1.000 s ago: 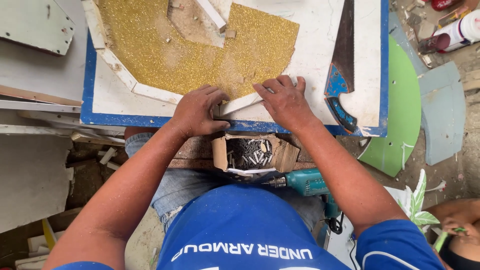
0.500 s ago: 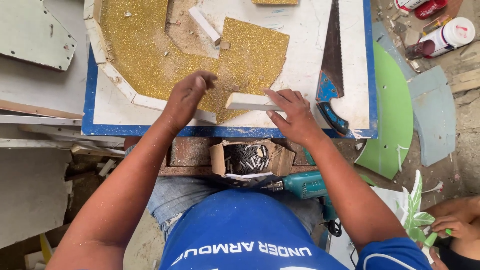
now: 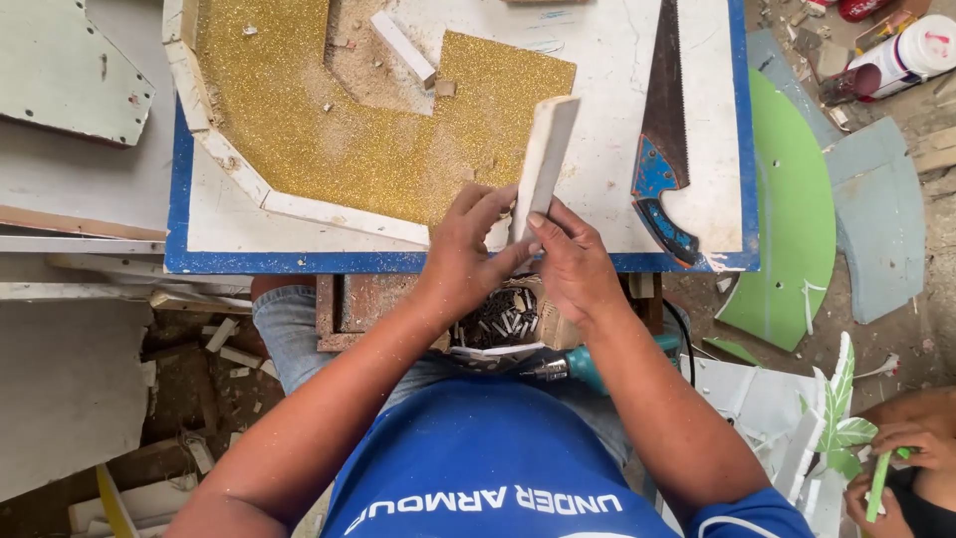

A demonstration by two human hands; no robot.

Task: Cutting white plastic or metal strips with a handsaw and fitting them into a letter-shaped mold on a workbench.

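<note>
A short white strip (image 3: 543, 159), flat-sided and pale like cut foam board, is held upright and slightly tilted above the near edge of a white board with a blue border (image 3: 458, 263). The fingers of the left hand (image 3: 468, 254) and of the right hand (image 3: 570, 261) are closed on the strip's lower end from either side. Most of the board is covered by a coarse gold glitter sheet (image 3: 329, 139) with angular, stepped edges, dusted with sawdust; a second small white block (image 3: 402, 47) lies on it. To the right a handsaw (image 3: 662, 130) with a dark, rusty blade and a blue-and-black handle lies flat on the board. Just below the hands, a small open cardboard box of dark screws (image 3: 498, 319) is seen, with a teal power drill (image 3: 583, 367) beside it. At the top right stands a white cylindrical container with a red mark (image 3: 911, 55). Half a second earlier the strip was lying flat on the board under the right hand; it has since been lifted on end.
</note>
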